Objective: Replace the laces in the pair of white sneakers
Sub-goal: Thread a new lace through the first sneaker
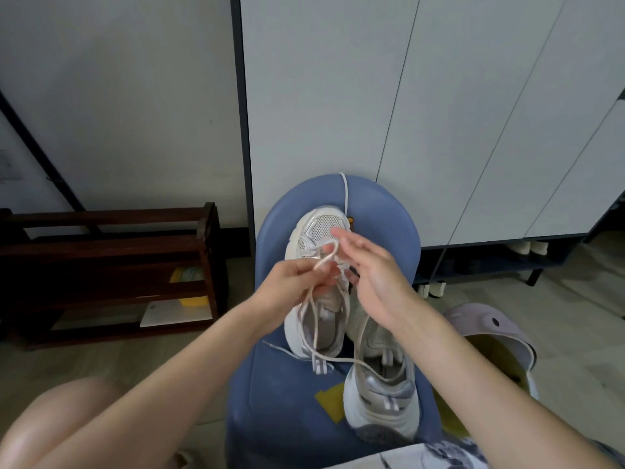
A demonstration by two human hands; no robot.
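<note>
Head view: two white sneakers on a blue stool (378,211). Far sneaker (316,265), mesh toe and silver trim, lies toe away; near sneaker (378,387) sits beside it, heel forward. Left hand (291,286) pinches a looped cream lace (326,253) above the far sneaker; right hand (375,275) hovers alongside, fingers spread, holding nothing.

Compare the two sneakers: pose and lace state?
The left sneaker lies toe away on the blue chair, with a lace in its eyelets that the left hand pinches. The right sneaker lies nearer, heel toward the camera; its eyelets are hidden. Both are white with grey trim.
</note>
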